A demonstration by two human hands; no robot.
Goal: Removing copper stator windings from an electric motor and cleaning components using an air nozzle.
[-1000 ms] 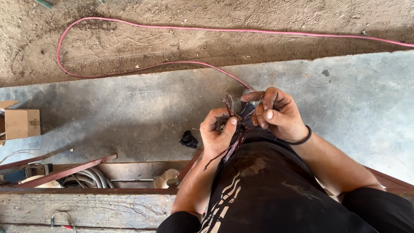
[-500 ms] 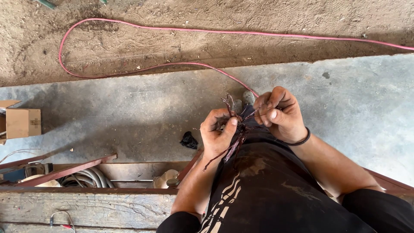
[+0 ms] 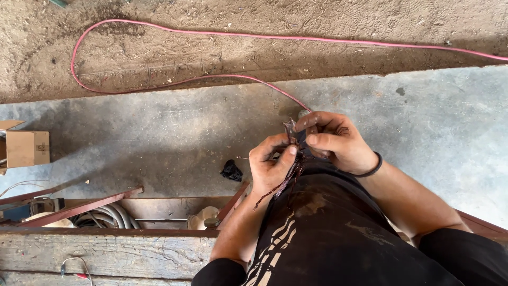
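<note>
- left hand point(image 3: 271, 168): fingers curled, thumb pinching the frayed wire strands point(image 3: 291, 132); loose ends trail down past the wrist.
- right hand point(image 3: 333, 142): closed, thumb and forefinger nipping the same strands from the other side.
- strands sit at chest height, between both hands.
- handling, likely: light, springy, fine copper, easily snapped; grip just below the fray.
- look: dark reddish bundle ending the pink cable point(image 3: 174, 33) looping over dirt and concrete floor point(image 3: 159, 132).

cardboard box point(image 3: 25, 149): left edge of the frame, on the concrete floor point(image 3: 159, 137).
black scrap point(image 3: 231, 170): centre, lying on the concrete.
wooden plank point(image 3: 116, 254): lower left.
grey hose coil point(image 3: 108, 216): lower left, above the plank.
dirt strip point(image 3: 211, 47): top of the frame.
</note>
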